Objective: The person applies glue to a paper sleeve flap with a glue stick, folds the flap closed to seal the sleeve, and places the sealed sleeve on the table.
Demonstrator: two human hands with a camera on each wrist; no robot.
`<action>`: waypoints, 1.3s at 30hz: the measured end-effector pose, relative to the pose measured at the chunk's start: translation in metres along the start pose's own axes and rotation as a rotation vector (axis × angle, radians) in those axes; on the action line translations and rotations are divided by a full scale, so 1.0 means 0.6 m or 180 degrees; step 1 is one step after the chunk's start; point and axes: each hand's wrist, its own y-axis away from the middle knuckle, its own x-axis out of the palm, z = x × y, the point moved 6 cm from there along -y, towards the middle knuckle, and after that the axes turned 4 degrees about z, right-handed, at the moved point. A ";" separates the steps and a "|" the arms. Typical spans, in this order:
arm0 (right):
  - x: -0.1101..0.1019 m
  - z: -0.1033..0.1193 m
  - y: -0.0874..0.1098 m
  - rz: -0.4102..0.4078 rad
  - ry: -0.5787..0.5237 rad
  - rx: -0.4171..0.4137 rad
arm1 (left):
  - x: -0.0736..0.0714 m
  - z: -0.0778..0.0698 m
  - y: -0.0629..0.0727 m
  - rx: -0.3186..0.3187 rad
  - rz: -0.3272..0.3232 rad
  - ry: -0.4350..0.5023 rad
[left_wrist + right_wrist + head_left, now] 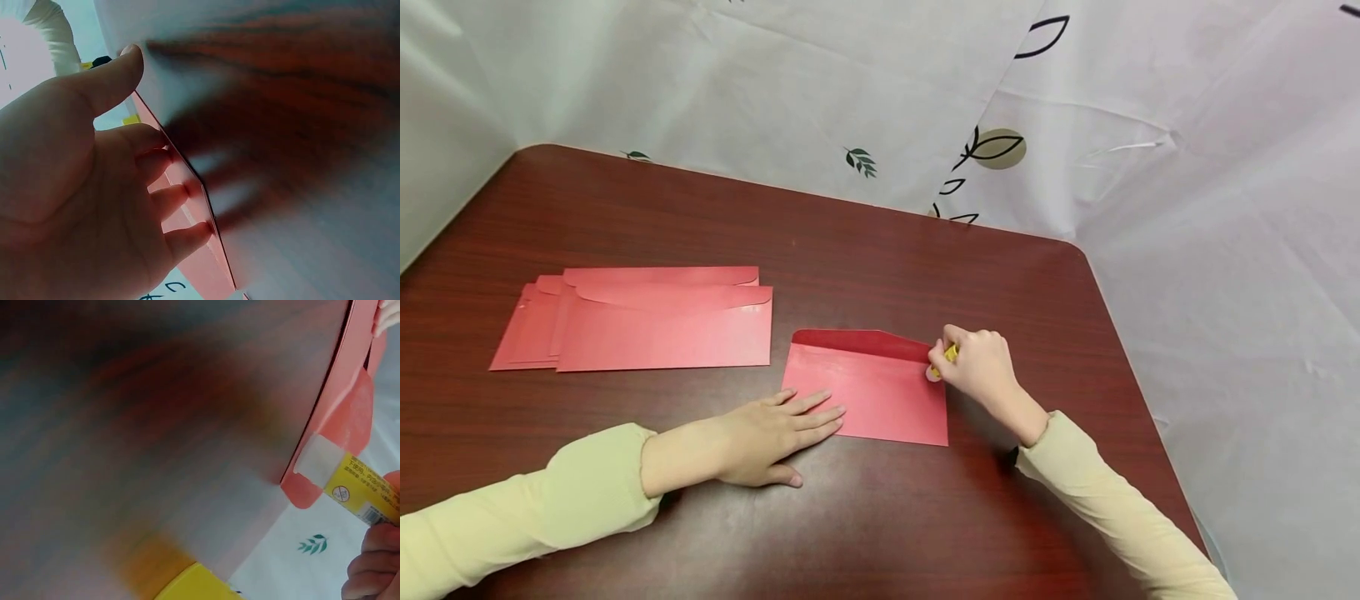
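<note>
A red envelope (880,400) lies on the table with its flap (857,339) unfolded on the far side. My left hand (771,437) rests flat, fingers spread, on the envelope's near left part; in the left wrist view, the fingertips (197,234) reach over its edge. With curled fingers my right hand (981,362) grips a yellow glue stick (946,360) at the envelope's upper right. The right wrist view shows the glue stick's white end (320,461) tilted down against the envelope near its edge. Whether that end is a cap cannot be told.
Several more red envelopes (673,333) lie overlapping at the left of the dark wooden table (865,533). Patterned white sheeting (775,92) hangs along the table's back and sides. A yellow rounded object (197,586) of unclear kind shows low in the right wrist view.
</note>
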 end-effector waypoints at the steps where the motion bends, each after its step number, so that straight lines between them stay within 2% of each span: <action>1: 0.001 0.000 0.000 0.0001 -0.0029 0.0008 | 0.000 0.000 0.000 0.0002 0.0002 0.0008; 6: 0.006 0.003 -0.004 0.0016 -0.0112 0.0029 | 0.001 -0.001 0.001 0.0001 0.0017 -0.0019; 13: 0.005 0.012 -0.010 -0.0035 -0.0243 -0.0097 | 0.000 -0.001 0.000 -0.0035 0.0044 -0.0128; 19: 0.009 0.025 -0.016 -0.0024 -0.0279 -0.0176 | -0.002 0.000 -0.003 -0.0090 0.0209 0.0034; 32: 0.021 0.054 -0.030 -0.0015 -0.0327 -0.0292 | -0.003 0.001 -0.006 -0.0141 0.0370 0.0198; 39: 0.024 0.076 -0.040 -0.0148 -0.0288 -0.0537 | -0.004 0.000 -0.006 -0.0164 0.0396 0.0293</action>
